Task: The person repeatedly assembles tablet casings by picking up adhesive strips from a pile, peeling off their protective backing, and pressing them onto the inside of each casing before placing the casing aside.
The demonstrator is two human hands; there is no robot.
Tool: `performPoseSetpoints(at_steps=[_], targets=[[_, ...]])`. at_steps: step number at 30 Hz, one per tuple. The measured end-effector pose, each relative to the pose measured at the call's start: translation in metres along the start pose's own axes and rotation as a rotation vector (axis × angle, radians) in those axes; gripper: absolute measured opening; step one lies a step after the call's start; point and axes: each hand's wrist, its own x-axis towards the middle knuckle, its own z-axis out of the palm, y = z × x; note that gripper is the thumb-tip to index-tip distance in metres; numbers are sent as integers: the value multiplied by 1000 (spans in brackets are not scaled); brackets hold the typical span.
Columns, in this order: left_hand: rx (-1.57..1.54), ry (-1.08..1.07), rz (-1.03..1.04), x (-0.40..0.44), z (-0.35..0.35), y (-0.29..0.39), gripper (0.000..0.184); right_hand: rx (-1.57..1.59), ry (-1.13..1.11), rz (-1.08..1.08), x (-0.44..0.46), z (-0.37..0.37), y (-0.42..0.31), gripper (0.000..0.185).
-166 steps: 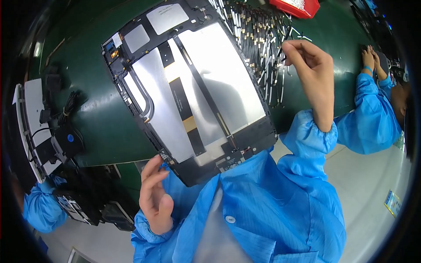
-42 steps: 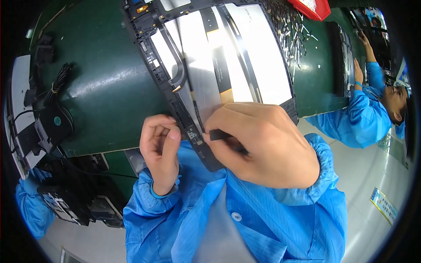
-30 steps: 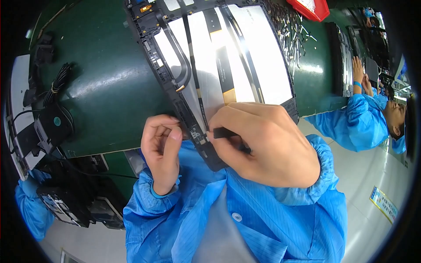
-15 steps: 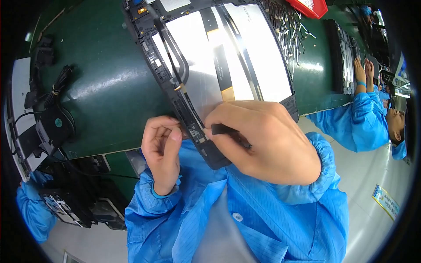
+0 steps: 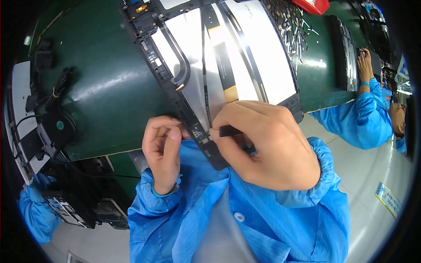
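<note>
An opened laptop base [image 5: 287,105] with wide silver battery panels lies tilted across the table's front edge, reaching toward my body. My right hand [image 5: 267,144] is closed over its near end, thumb and forefinger pinching a long, thin dark strip cable [image 5: 204,65]. This cable runs loose over the battery toward the far end. A black tool [image 5: 230,130] is also tucked in that hand; its kind is mostly hidden. My left hand [image 5: 161,151] is curled at the laptop's left edge, fingertips against it and partly hidden, the thumb standing apart. A curved black cable [image 5: 183,65] lies nearby.
Many small loose strips [image 5: 291,35] lie beside a red tray [image 5: 313,5] on the green table [image 5: 101,101]. Left are a black device with cords [image 5: 57,125] and a bundled cable [image 5: 57,90]. Stacked laptop parts [image 5: 346,57] stand near a co-worker's hands [image 5: 365,65] at right.
The thin dark strip has come away from the laptop's left edge and now stretches over the battery. My right hand has shifted slightly right with its end; my left hand is almost still.
</note>
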Motion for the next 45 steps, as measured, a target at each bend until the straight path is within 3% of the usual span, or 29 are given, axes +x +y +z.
performPoseSetpoints(at_steps=[11, 37, 42, 45], targets=[[14, -70, -31, 1, -7, 2, 15, 13, 63, -30, 0, 5, -2, 10], [72, -108, -83, -15, -7, 28, 13, 64, -19, -46, 3, -4, 1, 9], [41, -183, 86, -17, 1, 33, 13, 54, -36, -17, 5, -3, -1, 10], [159, -97, 146, -12, 8, 26, 12, 56, -31, -31, 6, -2, -1, 11]])
